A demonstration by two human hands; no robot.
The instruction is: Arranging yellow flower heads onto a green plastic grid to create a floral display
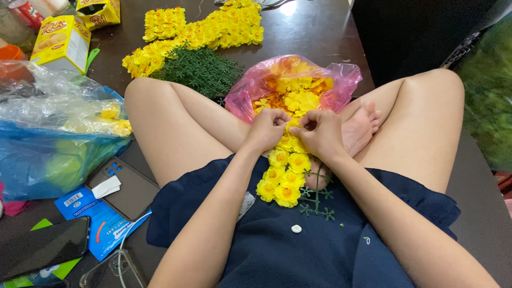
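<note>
Between the crossed legs, a strip of yellow artificial flowers (285,170) is laid lengthwise, running from the lap toward the pink bag (341,80). At its far end the left hand (265,129) is pinched shut on a bloom; the right hand (320,132), touching it, is pinched likewise.

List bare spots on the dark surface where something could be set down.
Bare dark table between the yellow flower rows and pink bag; another strip right of the right knee. Crowded on the left: blue bag, phones, yellow boxes.
</note>
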